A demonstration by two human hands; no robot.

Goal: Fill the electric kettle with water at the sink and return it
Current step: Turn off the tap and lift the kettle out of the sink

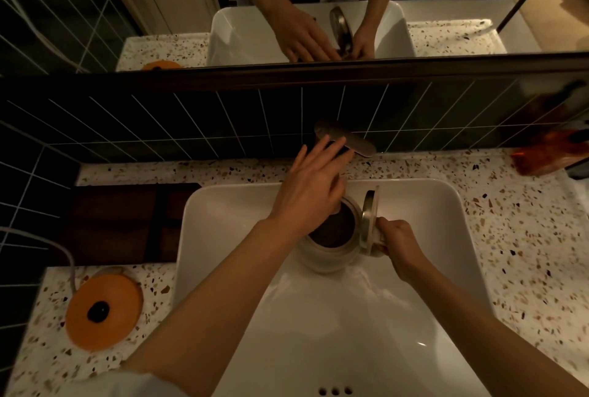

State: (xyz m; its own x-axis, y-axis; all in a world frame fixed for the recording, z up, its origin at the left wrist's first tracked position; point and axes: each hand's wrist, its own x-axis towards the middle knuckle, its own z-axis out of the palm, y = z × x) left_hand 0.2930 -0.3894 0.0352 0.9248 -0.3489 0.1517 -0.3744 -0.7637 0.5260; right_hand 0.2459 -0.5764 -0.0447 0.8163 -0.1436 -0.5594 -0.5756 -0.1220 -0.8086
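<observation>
Currently our right hand (400, 245) is clenched around the handle of the kettle (331, 237), held inside the sink (446, 205) with its lid (369, 218) hinged open. Our left hand (310, 192), fingers loose, reaches the faucet lever (345, 140). Expect weight once filled; keep the handle grip firm.

Both bare forearms reach forward from the lower edge. The left hand (310, 187) stretches ahead, palm down, fingers (331, 149) extended and loosely spread. The right hand (396, 245) is curled in a closed grip, knuckles up, apparently tight, thumb hidden.
</observation>
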